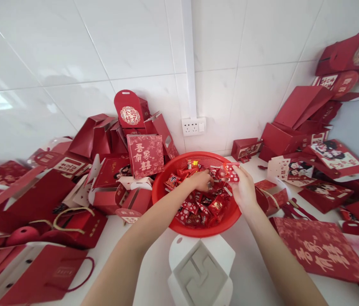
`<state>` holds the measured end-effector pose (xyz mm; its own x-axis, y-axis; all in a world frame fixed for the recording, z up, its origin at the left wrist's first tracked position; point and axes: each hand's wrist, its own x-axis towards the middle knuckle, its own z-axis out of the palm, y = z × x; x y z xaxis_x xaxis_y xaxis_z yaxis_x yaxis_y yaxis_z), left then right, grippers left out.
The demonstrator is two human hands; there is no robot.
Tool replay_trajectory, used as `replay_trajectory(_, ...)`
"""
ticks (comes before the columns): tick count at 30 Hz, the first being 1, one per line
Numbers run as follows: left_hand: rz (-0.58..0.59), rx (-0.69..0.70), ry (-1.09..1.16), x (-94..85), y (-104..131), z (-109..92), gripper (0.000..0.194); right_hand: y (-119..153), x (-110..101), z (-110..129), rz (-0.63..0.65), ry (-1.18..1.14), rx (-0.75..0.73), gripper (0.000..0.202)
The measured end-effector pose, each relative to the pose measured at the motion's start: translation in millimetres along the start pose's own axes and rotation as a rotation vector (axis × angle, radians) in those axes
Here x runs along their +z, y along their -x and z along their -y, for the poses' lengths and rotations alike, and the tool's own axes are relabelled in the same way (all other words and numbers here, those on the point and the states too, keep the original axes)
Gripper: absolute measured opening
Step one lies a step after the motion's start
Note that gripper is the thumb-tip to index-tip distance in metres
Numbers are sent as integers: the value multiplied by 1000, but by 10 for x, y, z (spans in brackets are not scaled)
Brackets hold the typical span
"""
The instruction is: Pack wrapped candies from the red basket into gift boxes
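Observation:
A red plastic basket [198, 231] holds a heap of wrapped candies [195, 210], many in red wrappers with white dots. My left hand [203, 180] reaches down into the heap, its fingers curled among the wrappers. Whatever it may grip there is hidden. Above the basket's right rim, my right hand [243, 189] pinches a red candy packet with white dots [231, 172] between thumb and fingers. In front of the basket stands an unfolded gift box [200, 272], its white flaps spread and its grey inside showing no candy.
Red gift boxes crowd the left side, among them an upright printed box [145, 156] and a bag with a cord handle [61, 272]. More boxes pile up at right, near a flat red box [322, 250]. A wall socket [193, 126] sits behind the basket.

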<state>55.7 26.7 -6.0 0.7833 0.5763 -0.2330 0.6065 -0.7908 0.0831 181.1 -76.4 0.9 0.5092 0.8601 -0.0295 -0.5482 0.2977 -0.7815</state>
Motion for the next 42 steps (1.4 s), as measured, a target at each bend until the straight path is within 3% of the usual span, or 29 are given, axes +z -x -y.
replay_trajectory(8, 54, 39, 32, -34, 27, 43, 31, -27, -19, -24, 36, 3, -18, 17)
replay_trajectory(18, 23, -45, -16, 15, 28, -84, 33, -25, -25, -29, 71, 39, -9, 16)
replay_trajectory(26, 47, -47, 74, 12, 28, -16, 62, -15, -23, -29, 62, 64, 11, 15)
replay_trajectory(33, 89, 28, 308, -40, 41, 148, 26, -16, -24, -21, 59, 64, 10, 24)
replay_trajectory(37, -21, 75, 505, -104, 85, 310, 24, -10, -2, -9, 59, 48, 16, 27)
replay_trajectory(42, -334, 138, 807, -174, 123, 453, 22, 0, 7, -2, 81, 59, 17, 27)
